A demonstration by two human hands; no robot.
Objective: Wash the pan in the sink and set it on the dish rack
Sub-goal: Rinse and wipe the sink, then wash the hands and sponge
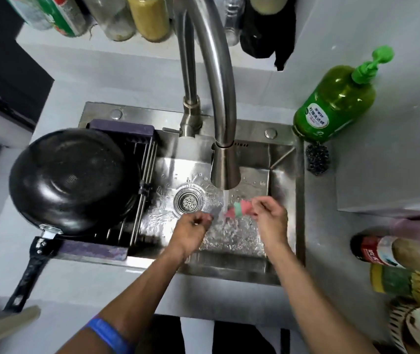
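One pan [73, 180], two hands [192, 224].

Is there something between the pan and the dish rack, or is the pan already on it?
Nothing visible stands between them. The pan already lies upside down on the rack at the sink's left side. Both hands are away from it: the right hand pinches a cloth under the running water, the left hand beside it.
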